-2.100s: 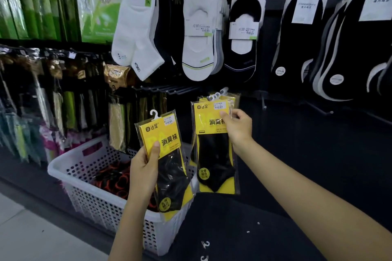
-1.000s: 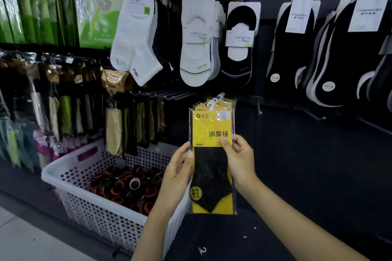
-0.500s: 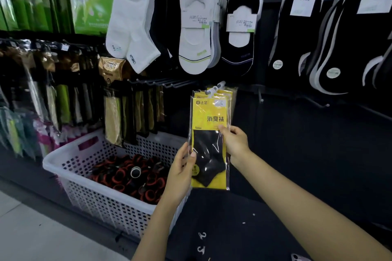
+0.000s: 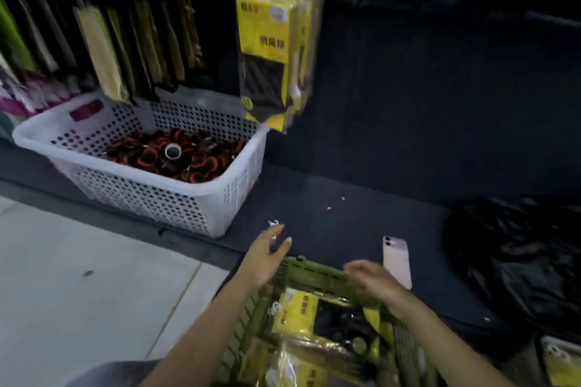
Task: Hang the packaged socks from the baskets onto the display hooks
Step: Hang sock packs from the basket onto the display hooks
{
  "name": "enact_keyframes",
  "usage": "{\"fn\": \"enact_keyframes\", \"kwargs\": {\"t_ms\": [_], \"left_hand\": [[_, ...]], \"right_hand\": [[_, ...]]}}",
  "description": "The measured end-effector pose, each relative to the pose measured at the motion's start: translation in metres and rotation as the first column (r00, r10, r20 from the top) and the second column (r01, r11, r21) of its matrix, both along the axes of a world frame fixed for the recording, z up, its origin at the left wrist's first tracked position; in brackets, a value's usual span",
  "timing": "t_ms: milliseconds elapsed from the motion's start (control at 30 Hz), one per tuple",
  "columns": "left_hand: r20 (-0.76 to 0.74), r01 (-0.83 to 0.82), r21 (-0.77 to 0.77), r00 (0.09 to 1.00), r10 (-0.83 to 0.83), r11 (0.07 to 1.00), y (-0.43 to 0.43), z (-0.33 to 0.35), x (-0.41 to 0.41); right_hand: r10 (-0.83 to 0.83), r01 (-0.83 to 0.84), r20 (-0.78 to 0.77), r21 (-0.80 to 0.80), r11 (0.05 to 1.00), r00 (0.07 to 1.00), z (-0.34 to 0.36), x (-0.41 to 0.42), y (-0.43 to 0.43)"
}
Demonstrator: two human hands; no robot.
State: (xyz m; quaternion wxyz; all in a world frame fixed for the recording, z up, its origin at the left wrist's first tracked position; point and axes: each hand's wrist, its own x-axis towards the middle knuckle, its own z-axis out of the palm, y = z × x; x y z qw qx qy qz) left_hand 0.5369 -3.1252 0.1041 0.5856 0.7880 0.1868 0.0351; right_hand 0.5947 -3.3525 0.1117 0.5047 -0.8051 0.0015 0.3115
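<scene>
1. Two hands, left hand [image 4: 267,256] and right hand [image 4: 374,281], above the green basket [image 4: 314,273]; fingers loosely spread, holding nothing.
2. Inside the basket, packaged socks [image 4: 327,314]: likely light, floppy, slick film; best pinched at the stiffer yellow card near the white hanger loop.
3. Beyond, on the dark shelf, a phone [image 4: 396,261] and a white basket [image 4: 201,207].
4. Farthest, hung packs [image 4: 267,50] on a display hook.

Dark carpeted platform [image 4: 393,141] ran under display wall. White perforated basket [image 4: 201,207] sat at its left edge. Pink phone [image 4: 396,261] lay face down near front, black plastic bag [image 4: 518,261] to right. Pale floor [image 4: 78,276] below.
</scene>
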Motion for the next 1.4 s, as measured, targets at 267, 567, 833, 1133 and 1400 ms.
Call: {"fn": "enact_keyframes", "kwargs": {"t_ms": [267,567,833,1133,1400], "left_hand": [[-0.542,-0.041,-0.169,0.839,-0.058,0.985,-0.056,-0.118,-0.115],[-0.639,0.328,0.038,0.734,-0.229,0.944,-0.070,-0.133,-0.124],[-0.474,0.174,-0.108,0.856,-0.204,0.979,-0.065,-0.122,-0.117],[-0.146,0.125,-0.159,0.978,-0.148,0.979,-0.037,-0.027,-0.050],[0.287,0.175,-0.302,0.954,-0.086,0.937,0.010,0.123,0.000]], "right_hand": [[0.058,-0.075,-0.084,-0.217,0.973,0.995,-0.118,-0.052,-0.081],[0.391,-0.402,-0.093,-0.247,0.882,0.916,-0.133,-0.079,-0.081],[0.559,-0.566,-0.116,-0.303,0.767,0.821,-0.130,-0.082,-0.067],[0.265,-0.265,-0.003,0.048,0.963,0.964,-0.056,-0.048,-0.052],[-0.005,-0.082,0.234,0.361,0.929,0.972,0.084,-0.001,0.002]]}}
